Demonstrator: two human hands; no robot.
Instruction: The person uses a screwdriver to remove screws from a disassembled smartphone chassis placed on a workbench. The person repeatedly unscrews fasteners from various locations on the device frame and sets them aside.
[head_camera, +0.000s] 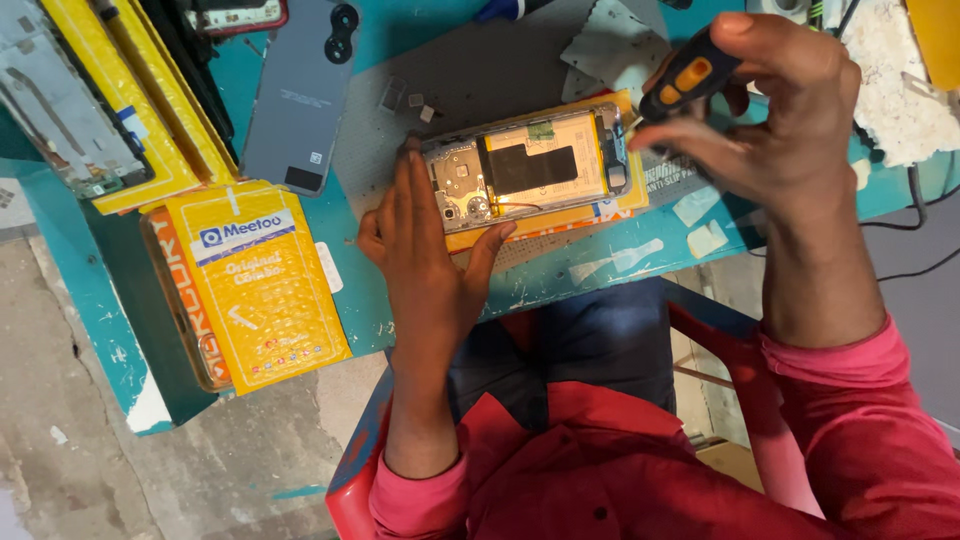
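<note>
Left hand (430, 250) lies flat, steadying an opened phone (528, 165) (battery exposed); right hand (770, 110) pinches a screwdriver (688, 78) at its end, needing careful seating.

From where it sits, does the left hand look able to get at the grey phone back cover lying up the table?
Probably yes. The left hand is pressed on the opened phone, and the grey back cover lies nearby on the teal table with nothing over it. The hand would have to let go of the phone.

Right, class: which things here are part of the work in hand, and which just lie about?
In use: opened phone, steadied by left hand; screwdriver in right hand.
Lying about: grey back cover, yellow padded envelope, white cloth.
</note>
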